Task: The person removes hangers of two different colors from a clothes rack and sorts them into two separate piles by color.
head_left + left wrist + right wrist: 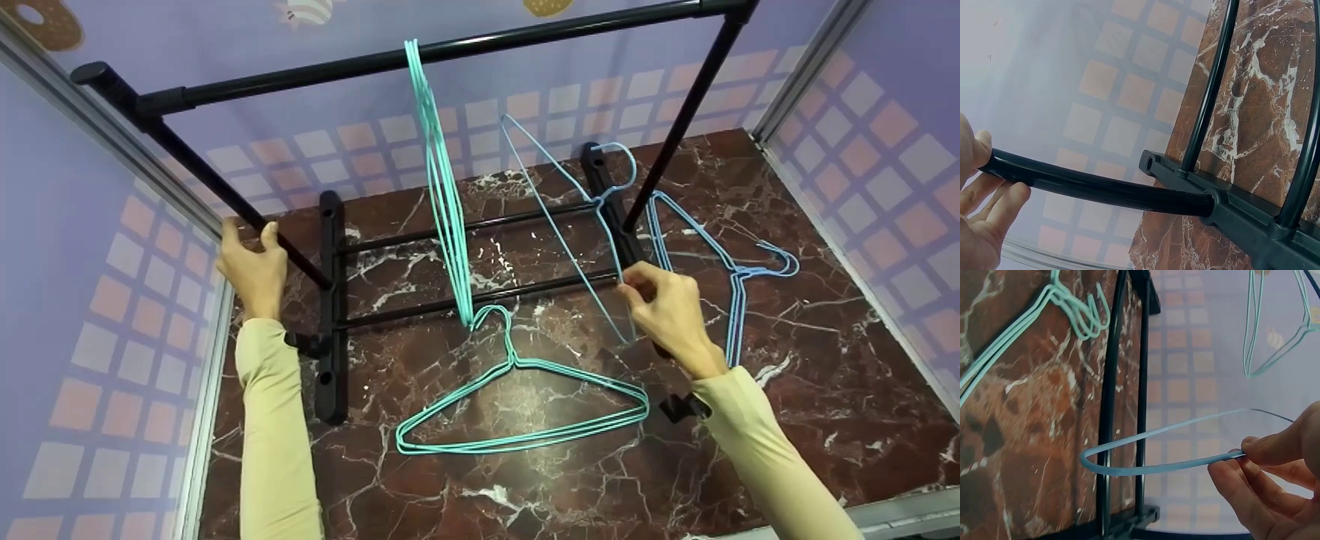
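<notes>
My left hand (255, 270) grips the left post (202, 176) of a black clothes rack; the left wrist view shows fingers and thumb around the post (1100, 188). Between thumb and fingers, my right hand (671, 315) pinches the wire of a light blue hanger (598, 200). That hanger is held raised and tilted, its hook toward the back. In the right wrist view, the pinch is on the hanger's wire (1157, 470) near one rounded corner. Several mint-green hangers (450, 202) hang bunched on the rack's top bar (555, 31).
A stack of mint-green hangers (512, 364) lies on the marble floor (450, 495) in front of the rack. More blue hangers (736, 274) lie at the right, beside the rack's right foot (597, 169). Patterned walls (127, 300) stand close on both sides and behind.
</notes>
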The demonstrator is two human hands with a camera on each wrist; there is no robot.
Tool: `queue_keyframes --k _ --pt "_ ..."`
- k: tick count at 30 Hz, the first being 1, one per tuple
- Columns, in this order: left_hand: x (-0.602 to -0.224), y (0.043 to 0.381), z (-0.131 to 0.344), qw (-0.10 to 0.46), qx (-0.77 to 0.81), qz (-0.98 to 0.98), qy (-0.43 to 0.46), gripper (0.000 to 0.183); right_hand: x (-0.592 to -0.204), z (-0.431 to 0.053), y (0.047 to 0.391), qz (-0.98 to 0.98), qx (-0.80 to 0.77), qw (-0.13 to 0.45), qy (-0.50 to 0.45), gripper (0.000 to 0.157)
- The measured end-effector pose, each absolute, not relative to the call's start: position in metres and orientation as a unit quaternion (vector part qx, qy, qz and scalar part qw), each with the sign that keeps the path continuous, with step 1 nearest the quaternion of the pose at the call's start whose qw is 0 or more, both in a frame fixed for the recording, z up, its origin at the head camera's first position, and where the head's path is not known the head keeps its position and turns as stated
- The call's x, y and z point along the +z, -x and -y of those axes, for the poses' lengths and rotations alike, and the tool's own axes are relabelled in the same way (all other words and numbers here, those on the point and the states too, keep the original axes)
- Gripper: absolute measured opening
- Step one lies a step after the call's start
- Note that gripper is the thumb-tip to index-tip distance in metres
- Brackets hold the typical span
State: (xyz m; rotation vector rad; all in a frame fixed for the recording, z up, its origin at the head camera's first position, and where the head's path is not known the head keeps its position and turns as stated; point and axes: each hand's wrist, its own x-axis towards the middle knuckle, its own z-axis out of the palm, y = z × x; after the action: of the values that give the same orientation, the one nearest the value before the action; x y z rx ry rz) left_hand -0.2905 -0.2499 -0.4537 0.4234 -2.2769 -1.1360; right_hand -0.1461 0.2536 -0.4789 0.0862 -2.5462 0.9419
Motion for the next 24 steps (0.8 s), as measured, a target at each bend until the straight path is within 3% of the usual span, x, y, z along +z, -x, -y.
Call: queue_keyframes --k 24 --pt "-0.456 0.292 0.248 0.290 -0.423 0.844 -0.156 0.028 -0.504 -0.329 0.095 0.901 0.309 0.299 0.061 0.006"
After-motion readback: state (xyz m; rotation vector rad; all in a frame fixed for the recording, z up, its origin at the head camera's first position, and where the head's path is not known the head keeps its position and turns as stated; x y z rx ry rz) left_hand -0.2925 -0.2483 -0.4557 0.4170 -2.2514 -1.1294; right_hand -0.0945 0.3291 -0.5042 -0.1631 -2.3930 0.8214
